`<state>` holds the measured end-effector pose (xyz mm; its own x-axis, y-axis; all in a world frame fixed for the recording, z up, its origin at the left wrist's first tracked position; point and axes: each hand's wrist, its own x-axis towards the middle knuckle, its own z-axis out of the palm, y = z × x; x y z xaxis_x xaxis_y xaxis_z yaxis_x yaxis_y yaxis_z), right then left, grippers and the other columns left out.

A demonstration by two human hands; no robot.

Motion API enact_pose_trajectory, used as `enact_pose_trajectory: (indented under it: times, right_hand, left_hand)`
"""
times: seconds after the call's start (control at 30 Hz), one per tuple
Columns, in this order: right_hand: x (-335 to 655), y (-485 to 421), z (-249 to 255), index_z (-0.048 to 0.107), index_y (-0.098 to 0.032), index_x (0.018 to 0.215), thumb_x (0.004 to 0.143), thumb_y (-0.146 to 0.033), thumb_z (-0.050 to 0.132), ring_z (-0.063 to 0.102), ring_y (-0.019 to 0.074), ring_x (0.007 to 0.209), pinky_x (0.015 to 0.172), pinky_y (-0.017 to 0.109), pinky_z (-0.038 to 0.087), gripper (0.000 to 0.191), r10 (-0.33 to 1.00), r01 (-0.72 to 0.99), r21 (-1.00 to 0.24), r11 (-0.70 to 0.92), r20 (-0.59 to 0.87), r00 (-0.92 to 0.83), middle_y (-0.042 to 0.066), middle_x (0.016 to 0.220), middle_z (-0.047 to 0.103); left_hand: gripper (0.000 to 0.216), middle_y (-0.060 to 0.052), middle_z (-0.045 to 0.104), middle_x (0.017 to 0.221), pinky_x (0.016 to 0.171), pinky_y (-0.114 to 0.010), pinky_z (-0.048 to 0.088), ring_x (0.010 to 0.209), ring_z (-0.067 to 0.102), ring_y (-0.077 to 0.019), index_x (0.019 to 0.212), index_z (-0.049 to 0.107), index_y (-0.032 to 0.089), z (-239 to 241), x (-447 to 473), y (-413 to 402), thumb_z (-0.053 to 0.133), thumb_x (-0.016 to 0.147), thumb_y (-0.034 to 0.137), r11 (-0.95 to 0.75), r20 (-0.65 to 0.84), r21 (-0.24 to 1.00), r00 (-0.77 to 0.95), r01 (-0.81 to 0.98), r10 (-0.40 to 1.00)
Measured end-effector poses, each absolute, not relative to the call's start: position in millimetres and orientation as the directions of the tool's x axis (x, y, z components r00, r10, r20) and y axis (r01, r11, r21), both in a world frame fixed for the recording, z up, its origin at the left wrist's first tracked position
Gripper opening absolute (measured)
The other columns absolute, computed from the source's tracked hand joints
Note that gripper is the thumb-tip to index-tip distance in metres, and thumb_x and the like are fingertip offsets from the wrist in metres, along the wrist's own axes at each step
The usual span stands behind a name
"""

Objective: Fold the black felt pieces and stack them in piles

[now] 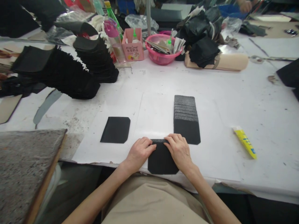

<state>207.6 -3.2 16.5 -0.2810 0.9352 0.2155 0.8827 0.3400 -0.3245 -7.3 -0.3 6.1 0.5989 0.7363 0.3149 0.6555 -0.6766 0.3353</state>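
Observation:
A black panel with cut corners [162,160] lies at the table's front edge, a grey strip showing along its far edge. My left hand [141,152] pinches the far left corner of this panel between thumb and fingers. At the far right corner, my right hand [178,151] grips the same edge in a like way. Just beyond my right hand is a fanned row of panels [187,130], their grey fuzzy strips overlapping. Another black panel [116,130] rests flat by itself to the left.
Tall stacks of black pieces [93,56] stand at the back left. A pink basin [163,51] of tools, a pink box [133,45] and a beige roll [230,62] line the back. To the right lies a yellow tube [245,143]. A grey board [28,168] juts in at the left.

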Motion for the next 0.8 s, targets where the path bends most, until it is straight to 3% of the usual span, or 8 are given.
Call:
enact_pose_trajectory:
  times: [0.1,0.23,0.33,0.47,0.57,0.7,0.8]
  right_hand:
    - [207.4,-2.3,15.7,0.062,-0.019,0.094,0.089,-0.019,0.067,0.054,0.0241,0.093,0.078,0.037,0.039,0.008,0.930,0.874,-0.328,0.358,0.207,-0.303,0.005,0.101,0.066]
    - [209.6,-1.3,16.1,0.060,-0.019,0.093,0.088,-0.019,0.068,0.053,0.0233,0.091,0.077,0.036,0.039,0.008,0.925,0.861,-0.344,0.373,0.205,-0.319,0.005,0.095,0.064]
    - [212.8,-0.2,14.6,0.061,-0.018,0.092,0.089,-0.019,0.067,0.052,0.0230,0.088,0.076,0.036,0.040,0.007,0.916,0.844,-0.364,0.395,0.220,-0.334,0.005,0.092,0.063]
    - [216.8,0.4,9.6,0.064,-0.018,0.101,0.092,-0.017,0.062,0.051,0.0217,0.088,0.076,0.034,0.043,0.009,0.891,0.785,-0.426,0.450,0.275,-0.362,0.006,0.093,0.062]
    - [219.2,0.0,4.8,0.067,-0.020,0.095,0.095,-0.018,0.057,0.051,0.0206,0.091,0.077,0.032,0.045,0.010,0.867,0.740,-0.456,0.494,0.319,-0.382,0.006,0.096,0.061]
    - [223.1,-1.7,1.2,0.068,-0.019,0.100,0.097,-0.016,0.053,0.052,0.0223,0.103,0.086,0.035,0.045,0.016,0.835,0.722,-0.428,0.543,0.361,-0.414,0.010,0.113,0.061]
    - [227.0,-2.1,1.6,0.068,-0.019,0.106,0.098,-0.017,0.051,0.053,0.0215,0.098,0.082,0.035,0.044,0.019,0.814,0.716,-0.395,0.576,0.350,-0.463,0.008,0.106,0.064]
  left_hand:
    - [0.011,-0.004,0.057,0.091,0.074,-0.031,0.047,0.085,0.054,-0.0184,0.106,0.061,0.017,7.9,-4.9,4.4,0.055,0.096,0.019,-0.621,0.286,0.401,0.552,0.674,0.783]
    - [0.026,-0.009,0.058,0.104,0.079,-0.035,0.050,0.094,0.055,-0.0222,0.120,0.056,0.015,7.6,1.6,12.3,0.057,0.094,0.017,-0.625,0.276,0.307,0.561,0.718,0.781]
    - [0.021,-0.009,0.058,0.108,0.082,-0.037,0.050,0.098,0.054,-0.0232,0.114,0.058,0.015,6.0,4.5,16.6,0.058,0.093,0.016,-0.652,0.293,0.284,0.584,0.702,0.757]
    - [0.011,-0.006,0.059,0.097,0.081,-0.035,0.050,0.093,0.054,-0.0210,0.105,0.060,0.016,3.0,3.0,17.5,0.055,0.096,0.018,-0.678,0.318,0.306,0.600,0.668,0.734]
    - [0.009,-0.006,0.058,0.095,0.083,-0.036,0.050,0.092,0.054,-0.0209,0.102,0.061,0.015,0.5,0.8,16.1,0.054,0.096,0.017,-0.725,0.331,0.258,0.646,0.639,0.688]
    - [0.012,-0.007,0.060,0.098,0.085,-0.037,0.051,0.095,0.054,-0.0214,0.106,0.060,0.013,0.8,0.0,15.3,0.052,0.096,0.013,-0.769,0.358,0.182,0.687,0.613,0.632]
    - [0.012,-0.008,0.060,0.097,0.085,-0.037,0.052,0.095,0.055,-0.0216,0.106,0.060,0.012,3.2,0.6,16.7,0.052,0.096,0.012,-0.787,0.372,0.146,0.704,0.600,0.606]
